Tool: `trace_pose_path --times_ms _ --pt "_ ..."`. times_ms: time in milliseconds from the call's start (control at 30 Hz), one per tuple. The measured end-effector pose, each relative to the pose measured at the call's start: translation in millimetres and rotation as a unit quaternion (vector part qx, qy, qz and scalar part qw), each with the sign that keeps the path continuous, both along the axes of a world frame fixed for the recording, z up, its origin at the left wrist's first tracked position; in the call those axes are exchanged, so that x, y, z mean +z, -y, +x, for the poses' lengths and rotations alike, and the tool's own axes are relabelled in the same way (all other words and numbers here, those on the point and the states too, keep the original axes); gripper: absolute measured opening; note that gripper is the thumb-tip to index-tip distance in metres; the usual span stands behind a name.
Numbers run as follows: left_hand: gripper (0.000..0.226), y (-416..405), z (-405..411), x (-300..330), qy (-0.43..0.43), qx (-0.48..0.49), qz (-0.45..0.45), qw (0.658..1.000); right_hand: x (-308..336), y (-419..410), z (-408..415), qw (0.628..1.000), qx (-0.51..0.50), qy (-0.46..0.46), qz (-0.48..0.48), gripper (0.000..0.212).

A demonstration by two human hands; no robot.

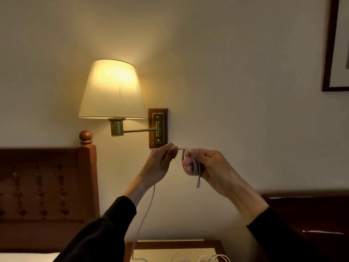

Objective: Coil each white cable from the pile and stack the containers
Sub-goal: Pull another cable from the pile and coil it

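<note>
A light, limp white cable [195, 167] is held coiled in the right hand [205, 165], its slack pinched by the left hand [160, 165] fingers [172, 148].

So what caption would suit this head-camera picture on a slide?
Right hand holds a coiled thin white cable while left hand pinches its trailing length.

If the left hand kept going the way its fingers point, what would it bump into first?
Probably the right hand, which holds the coiled white cable. The left hand pinches the cable's strand and points right at it, though depth is unclear.
</note>
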State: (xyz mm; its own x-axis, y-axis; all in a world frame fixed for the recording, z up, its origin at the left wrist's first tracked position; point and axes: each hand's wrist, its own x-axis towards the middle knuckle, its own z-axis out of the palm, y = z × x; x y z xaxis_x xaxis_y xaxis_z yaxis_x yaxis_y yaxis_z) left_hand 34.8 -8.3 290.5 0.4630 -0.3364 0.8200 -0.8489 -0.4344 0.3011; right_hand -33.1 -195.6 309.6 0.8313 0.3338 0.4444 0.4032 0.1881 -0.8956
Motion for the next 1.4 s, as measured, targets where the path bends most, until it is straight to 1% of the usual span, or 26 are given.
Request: trace_pose_path --times_ms 67,100,167,233,333,400,433,467,500,533,633,700,767,900,1000,1100,1167,1233,1267,1333,1400 --pt "0.031 6 4 -13 -0.086 -0.028 -0.074 0.993 9 1 0 0.998 0.022 -0.022 0.052 0.029" --pt "0.032 9 5 -21 -0.114 -0.037 -0.107 0.987 12 1 1 0.997 0.029 -0.029 0.071 0.029" --pt "0.034 16 3 -36 -0.133 -0.021 -0.142 0.981 16 1 3 0.994 0.027 -0.033 0.100 0.027" --pt "0.037 21 -2 -52 -0.122 0.021 -0.140 0.982 21 2 7 0.991 0.011 -0.030 0.129 0.026" --pt "0.038 23 -10 -81 -0.120 0.070 -0.109 0.984 29 5 9 0.987 -0.030 -0.014 0.159 0.023" --pt "0.042 24 -19 -96 -0.122 0.103 -0.041 0.986 32 6 10 0.983 -0.058 -0.006 0.174 0.022" --pt "0.044 26 -28 -98 -0.113 0.133 0.019 0.984 31 5 11 0.984 -0.075 0.004 0.163 0.022" --pt "0.044 29 -38 -97 -0.084 0.164 0.081 0.980 28 4 12 0.985 -0.099 0.020 0.137 0.022" --pt "0.042 31 -47 -93 -0.043 0.181 0.125 0.975 23 2 14 0.986 -0.126 0.040 0.103 0.021" --pt "0.040 33 -58 -85 -0.001 0.183 0.148 0.972 16 0 15 0.985 -0.147 0.056 0.071 0.020" --pt "0.036 37 -84 -49 0.067 0.173 0.158 0.970 -2 -3 15 0.983 -0.166 0.079 0.018 0.019" --pt "0.031 33 -87 -29 0.105 0.161 0.145 0.971 -10 -2 13 0.984 -0.162 0.073 0.003 0.019" --pt "0.029 26 -82 -14 0.139 0.169 0.139 0.966 -17 -2 10 0.986 -0.153 0.071 -0.010 0.023" --pt "0.028 14 -69 9 0.164 0.220 0.148 0.950 -22 -5 1 0.993 -0.094 0.065 -0.009 0.035" --pt "0.033 8 -58 16 0.167 0.220 0.153 0.949 -20 -6 -5 0.997 -0.063 0.033 -0.004 0.038" --pt "0.039 5 -43 15 0.135 0.179 0.116 0.968 -18 -3 -5 0.999 -0.028 0.004 -0.026 0.038" --pt "0.042 5 -36 10 0.090 0.111 0.070 0.987 -16 0 -6 0.999 0.006 -0.013 -0.028 0.037" --pt "0.036 6 -31 0 0.040 0.045 0.013 0.998 -13 2 -7 0.998 0.050 -0.046 0.004 0.034" --pt "0.034 6 -29 -7 0.013 0.029 -0.016 0.999 -11 3 -7 0.995 0.074 -0.065 0.026 0.033" --pt "0.034 3 -21 -26 -0.041 0.022 -0.067 0.997 -9 5 -6 0.987 0.113 -0.095 0.069 0.033" --pt "0.037 -1 -13 -52 -0.078 0.042 -0.093 0.992 -7 7 -1 0.980 0.127 -0.113 0.104 0.033"
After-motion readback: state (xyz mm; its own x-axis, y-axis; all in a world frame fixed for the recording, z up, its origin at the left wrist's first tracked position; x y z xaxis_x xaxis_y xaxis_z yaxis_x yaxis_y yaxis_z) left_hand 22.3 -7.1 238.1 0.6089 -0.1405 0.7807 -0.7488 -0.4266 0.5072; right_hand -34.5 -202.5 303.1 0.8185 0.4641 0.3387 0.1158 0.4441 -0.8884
